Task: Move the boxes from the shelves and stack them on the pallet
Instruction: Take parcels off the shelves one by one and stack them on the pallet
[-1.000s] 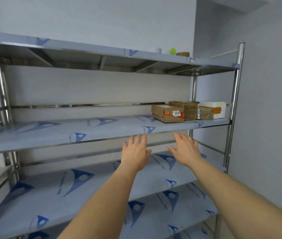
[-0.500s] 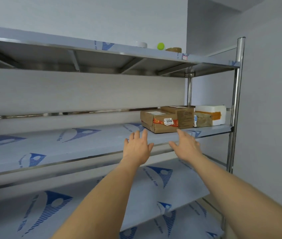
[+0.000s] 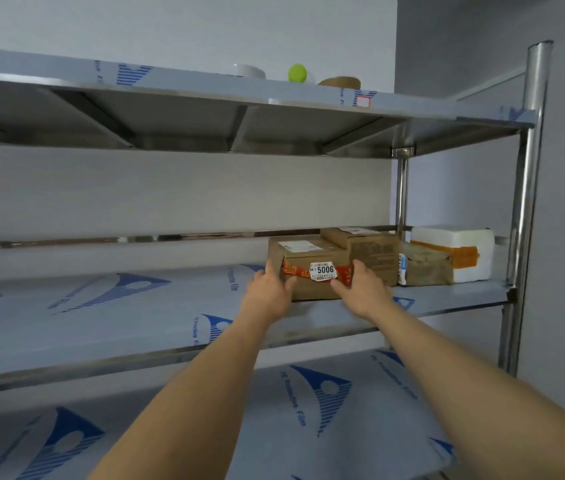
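Note:
A brown cardboard box (image 3: 308,258) with red tape and a "5006" sticker sits on the middle shelf (image 3: 135,306) near its right end. My left hand (image 3: 269,289) holds its front left corner, thumb on the front face. At the front right corner, my right hand (image 3: 364,289) grips it the same way. Behind and to the right stand a second brown box (image 3: 373,254), a brown wrapped parcel (image 3: 426,268) and a white foam box (image 3: 464,242) with orange tape. The pallet is out of view.
The steel rack's right front post (image 3: 523,202) stands close to the wall on the right. The top shelf carries a green ball (image 3: 297,73), a white roll (image 3: 250,71) and a brown tape roll (image 3: 341,81). A lower shelf (image 3: 308,427) juts out beneath my arms.
Both hands have reached up from below the middle shelf's edge to the "5006" box and closed on its front corners. The view has moved nearer to the shelf.

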